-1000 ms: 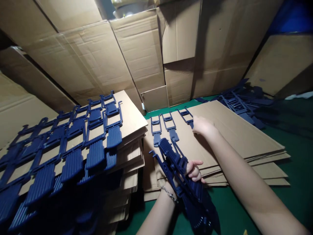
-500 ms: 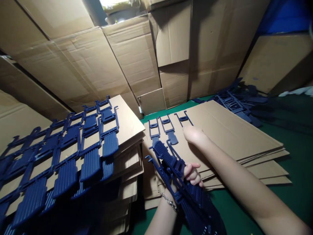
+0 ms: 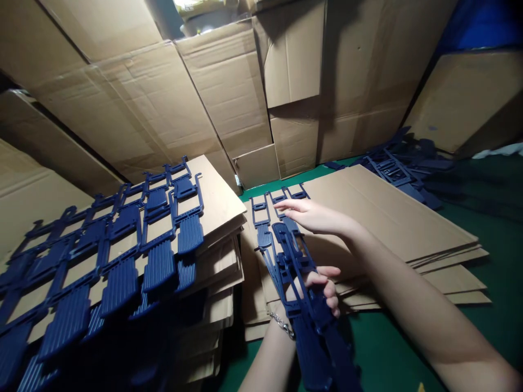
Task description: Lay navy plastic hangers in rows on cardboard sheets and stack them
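In the head view, the left hand [image 3: 316,291] held a bundle of dark blue plastic clips [image 3: 304,305] near the lower middle of the picture; its fingers [image 3: 332,299] were curled round the bundle and pressed against it, with a thin bracelet [image 3: 281,325] at the wrist; the bundle ran from below the wrist up toward the cardboard stack [image 3: 392,218], its top end fanning out over the stack's near left part. The right hand [image 3: 312,213] lay flat and palm-down just above the top of the bundle; its fingers [image 3: 288,205] were stretched out and held close together, pointing left, pinching nothing that could be seen; whether the fingertips touched the clips beneath them could not be told. A short row of single blue clips [image 3: 261,209] lay side by side on the top sheet of the stack, just beside the right hand's fingertips; the stack itself rested on a green surface [image 3: 449,321]. To the left, a taller pile of cardboard sheets [image 3: 216,256] carried many rows of the same blue clips [image 3: 122,250], laid out in overlapping lines; at the far right, behind the flat stack, a loose heap of blue clips [image 3: 404,169] lay on the green surface; flattened cardboard boxes [image 3: 229,92] leaned across the background.
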`<action>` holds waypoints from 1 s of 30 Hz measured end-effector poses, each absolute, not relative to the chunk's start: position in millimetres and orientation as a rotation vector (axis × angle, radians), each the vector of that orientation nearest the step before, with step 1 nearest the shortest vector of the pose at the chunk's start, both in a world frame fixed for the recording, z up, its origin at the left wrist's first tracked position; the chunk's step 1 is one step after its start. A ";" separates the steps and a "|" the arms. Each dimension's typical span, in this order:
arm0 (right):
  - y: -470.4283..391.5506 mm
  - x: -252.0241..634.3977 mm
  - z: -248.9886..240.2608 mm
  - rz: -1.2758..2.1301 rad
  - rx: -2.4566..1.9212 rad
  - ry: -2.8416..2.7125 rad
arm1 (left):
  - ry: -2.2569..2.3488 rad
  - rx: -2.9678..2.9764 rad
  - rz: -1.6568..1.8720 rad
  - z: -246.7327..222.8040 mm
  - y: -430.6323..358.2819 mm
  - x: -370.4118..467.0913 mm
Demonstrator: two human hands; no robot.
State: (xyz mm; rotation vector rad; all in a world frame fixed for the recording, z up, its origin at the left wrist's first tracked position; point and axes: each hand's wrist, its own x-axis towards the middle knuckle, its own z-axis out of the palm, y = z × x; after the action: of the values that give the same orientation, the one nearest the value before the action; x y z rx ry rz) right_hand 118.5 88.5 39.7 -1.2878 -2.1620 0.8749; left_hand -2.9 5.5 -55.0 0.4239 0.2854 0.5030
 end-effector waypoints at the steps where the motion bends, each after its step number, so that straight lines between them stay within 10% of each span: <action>1: 85.0 119.8 45.0 0.995 -1.175 -2.165 | 0.263 0.451 0.483 -56.0 5.0 -3.3; 30: 85.0 124.7 47.9 1.851 -0.703 -1.506 | 0.388 0.352 0.868 -50.5 -5.3 5.0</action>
State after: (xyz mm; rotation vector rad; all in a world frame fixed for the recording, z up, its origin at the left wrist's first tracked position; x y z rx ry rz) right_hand 124.7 85.0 47.9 -0.7027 -1.5063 1.8506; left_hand 5.0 -5.3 -50.5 0.3525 0.3878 0.8683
